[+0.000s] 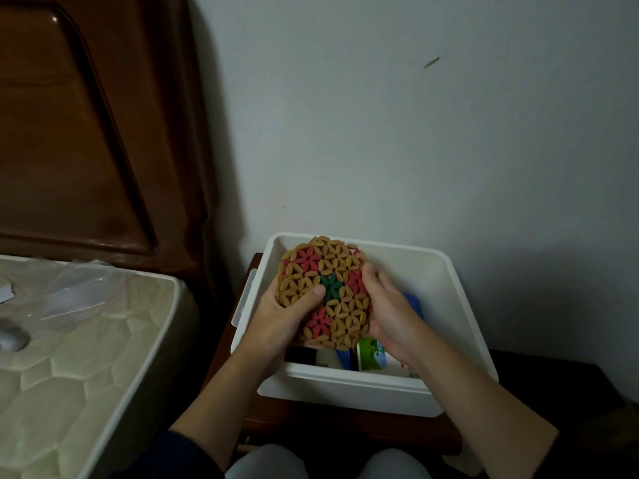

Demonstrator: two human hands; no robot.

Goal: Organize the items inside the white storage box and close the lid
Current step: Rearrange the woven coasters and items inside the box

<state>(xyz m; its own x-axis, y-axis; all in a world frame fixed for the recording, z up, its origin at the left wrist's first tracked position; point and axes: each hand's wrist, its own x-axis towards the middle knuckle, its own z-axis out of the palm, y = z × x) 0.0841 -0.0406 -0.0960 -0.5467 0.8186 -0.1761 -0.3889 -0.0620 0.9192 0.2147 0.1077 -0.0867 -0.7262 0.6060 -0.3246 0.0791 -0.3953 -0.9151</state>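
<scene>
Both hands grip a round beaded trivet [325,292] over the open white storage box [446,271]. The left hand [287,314] curls round its near-left edge, thumb on top. The right hand [387,312] clasps its right edge.

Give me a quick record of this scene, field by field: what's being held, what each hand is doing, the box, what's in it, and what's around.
held item: round beaded mat, tan with red and green flowers
left hand: grips the mat's left edge, thumb on top
right hand: grips the mat's right edge
mat position: above the box, tilted
box: white storage box, open, no lid on it
contents seen: green card, blue item, others unclear
surroundings: mattress to the left, wooden headboard
</scene>
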